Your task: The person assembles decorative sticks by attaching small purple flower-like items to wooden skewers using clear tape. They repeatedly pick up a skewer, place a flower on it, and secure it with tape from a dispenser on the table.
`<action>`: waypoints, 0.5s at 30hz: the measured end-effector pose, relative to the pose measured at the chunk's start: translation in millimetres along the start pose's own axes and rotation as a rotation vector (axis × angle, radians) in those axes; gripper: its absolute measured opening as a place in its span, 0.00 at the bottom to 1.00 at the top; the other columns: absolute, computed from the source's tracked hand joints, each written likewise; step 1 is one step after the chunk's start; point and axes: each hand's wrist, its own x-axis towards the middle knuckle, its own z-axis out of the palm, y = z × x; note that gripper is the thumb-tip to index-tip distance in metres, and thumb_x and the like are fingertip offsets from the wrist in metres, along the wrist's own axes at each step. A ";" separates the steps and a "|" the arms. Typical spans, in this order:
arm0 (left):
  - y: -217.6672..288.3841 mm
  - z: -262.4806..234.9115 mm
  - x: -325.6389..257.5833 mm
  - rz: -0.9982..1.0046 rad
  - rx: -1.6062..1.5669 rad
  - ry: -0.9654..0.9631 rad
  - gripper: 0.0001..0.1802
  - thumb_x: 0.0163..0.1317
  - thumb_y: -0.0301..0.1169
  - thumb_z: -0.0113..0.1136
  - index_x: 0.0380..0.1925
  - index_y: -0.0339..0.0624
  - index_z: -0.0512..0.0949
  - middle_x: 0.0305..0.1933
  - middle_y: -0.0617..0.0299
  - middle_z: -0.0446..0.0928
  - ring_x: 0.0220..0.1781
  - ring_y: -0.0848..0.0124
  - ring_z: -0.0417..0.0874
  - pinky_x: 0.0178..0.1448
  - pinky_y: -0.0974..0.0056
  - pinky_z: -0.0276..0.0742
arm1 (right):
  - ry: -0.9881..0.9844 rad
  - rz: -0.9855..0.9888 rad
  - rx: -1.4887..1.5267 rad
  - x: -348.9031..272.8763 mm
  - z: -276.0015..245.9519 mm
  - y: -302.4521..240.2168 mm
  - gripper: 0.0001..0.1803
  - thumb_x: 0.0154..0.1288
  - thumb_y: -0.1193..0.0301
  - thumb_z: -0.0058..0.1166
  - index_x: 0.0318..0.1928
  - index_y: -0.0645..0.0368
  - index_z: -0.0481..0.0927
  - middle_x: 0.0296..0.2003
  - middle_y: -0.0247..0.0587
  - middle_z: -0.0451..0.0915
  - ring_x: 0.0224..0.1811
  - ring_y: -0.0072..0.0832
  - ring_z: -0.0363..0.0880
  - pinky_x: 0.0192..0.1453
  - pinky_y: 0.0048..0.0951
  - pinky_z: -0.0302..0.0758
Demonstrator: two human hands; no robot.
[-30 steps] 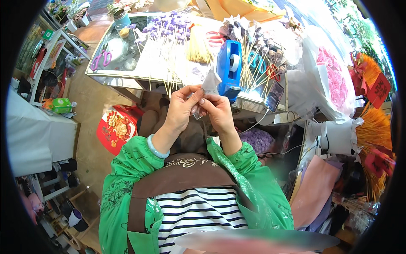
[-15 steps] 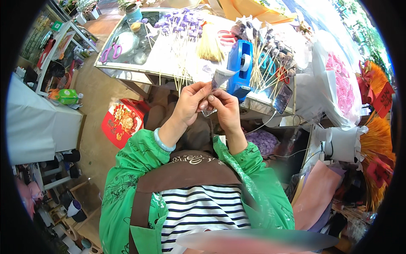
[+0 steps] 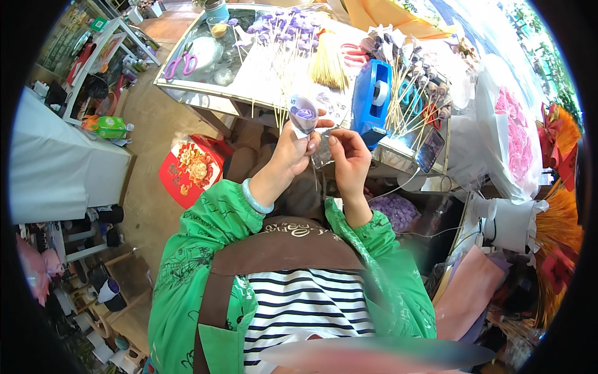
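Pinching clear crinkly wrap round purple rose, left hand; right hand gripping thin stick, hands apart

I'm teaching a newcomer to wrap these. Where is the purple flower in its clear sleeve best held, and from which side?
Probably low on the clear sleeve, just under the purple flower, where the wrap narrows. Come from below, as the left hand does, thumb and fingers pinching that neck. The bloom faces up, so a grip from above would likely crush it. The right hand stays free beside it.
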 end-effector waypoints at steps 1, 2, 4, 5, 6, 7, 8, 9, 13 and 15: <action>1.0 -0.6 1.4 -0.038 -0.004 0.022 0.15 0.67 0.33 0.49 0.49 0.37 0.68 0.40 0.56 0.74 0.16 0.86 0.59 0.20 0.79 0.54 | -0.030 -0.023 -0.045 -2.1 1.3 1.4 0.07 0.62 0.75 0.55 0.39 0.65 0.75 0.30 0.30 0.77 0.31 0.12 0.72 0.35 0.15 0.69; 2.1 -1.2 1.9 -0.032 -0.038 0.023 0.15 0.67 0.33 0.48 0.49 0.36 0.68 0.40 0.56 0.73 0.16 0.86 0.59 0.20 0.79 0.53 | -0.097 -0.009 -0.116 -5.0 0.6 2.3 0.08 0.63 0.74 0.54 0.41 0.64 0.76 0.30 0.33 0.78 0.30 0.14 0.73 0.35 0.17 0.70; 5.4 -2.3 3.1 -0.037 -0.094 0.047 0.14 0.67 0.33 0.48 0.48 0.36 0.68 0.38 0.57 0.73 0.16 0.86 0.59 0.19 0.79 0.52 | -0.210 -0.032 -0.214 -10.6 0.8 6.6 0.10 0.63 0.73 0.53 0.44 0.64 0.76 0.30 0.35 0.78 0.31 0.16 0.73 0.35 0.19 0.71; 7.4 -3.2 4.2 -0.028 -0.155 0.049 0.13 0.67 0.31 0.46 0.47 0.34 0.68 0.36 0.57 0.72 0.16 0.86 0.59 0.18 0.79 0.52 | -0.334 0.025 -0.250 -12.4 -3.2 7.3 0.11 0.64 0.72 0.53 0.45 0.64 0.76 0.30 0.36 0.78 0.31 0.17 0.74 0.35 0.20 0.71; 8.2 -3.0 5.4 -0.014 -0.153 0.082 0.13 0.68 0.30 0.44 0.47 0.33 0.68 0.35 0.57 0.72 0.16 0.86 0.58 0.18 0.79 0.51 | -0.360 0.123 -0.224 -15.1 -1.6 10.7 0.10 0.64 0.73 0.52 0.44 0.65 0.77 0.29 0.35 0.78 0.30 0.18 0.74 0.35 0.20 0.71; 9.9 -4.1 5.5 -0.019 -0.153 0.078 0.13 0.68 0.30 0.44 0.48 0.33 0.69 0.36 0.57 0.73 0.17 0.85 0.61 0.20 0.79 0.54 | -0.387 0.120 -0.176 -17.0 -0.8 13.2 0.10 0.65 0.73 0.51 0.43 0.66 0.77 0.28 0.34 0.78 0.29 0.15 0.72 0.35 0.18 0.70; 10.7 -4.7 5.1 -0.022 -0.159 0.079 0.14 0.68 0.30 0.44 0.49 0.33 0.69 0.37 0.56 0.73 0.18 0.83 0.63 0.21 0.78 0.58 | -0.407 0.135 -0.135 -18.5 -0.3 15.3 0.10 0.66 0.74 0.49 0.43 0.68 0.77 0.28 0.32 0.77 0.29 0.13 0.70 0.34 0.16 0.68; 10.0 -4.3 4.8 -0.004 -0.157 0.055 0.14 0.68 0.31 0.45 0.49 0.33 0.70 0.38 0.56 0.74 0.21 0.81 0.66 0.25 0.78 0.61 | -0.375 0.195 -0.069 -18.7 -1.4 16.1 0.10 0.66 0.74 0.49 0.42 0.68 0.77 0.27 0.32 0.78 0.28 0.13 0.70 0.33 0.15 0.68; 2.6 0.0 -3.2 0.013 -0.093 0.085 0.16 0.68 0.32 0.47 0.49 0.33 0.72 0.40 0.56 0.77 0.33 0.74 0.76 0.38 0.73 0.73 | -0.269 0.362 0.150 -15.6 -7.1 13.4 0.10 0.67 0.72 0.49 0.41 0.67 0.79 0.25 0.33 0.78 0.24 0.14 0.71 0.30 0.16 0.69; 2.0 0.5 -8.5 0.042 -0.064 -0.002 0.15 0.67 0.32 0.50 0.47 0.33 0.74 0.39 0.58 0.79 0.39 0.71 0.79 0.44 0.69 0.75 | -0.259 0.385 0.211 -13.3 -9.2 10.6 0.11 0.67 0.72 0.49 0.41 0.67 0.79 0.25 0.34 0.78 0.24 0.15 0.72 0.30 0.16 0.69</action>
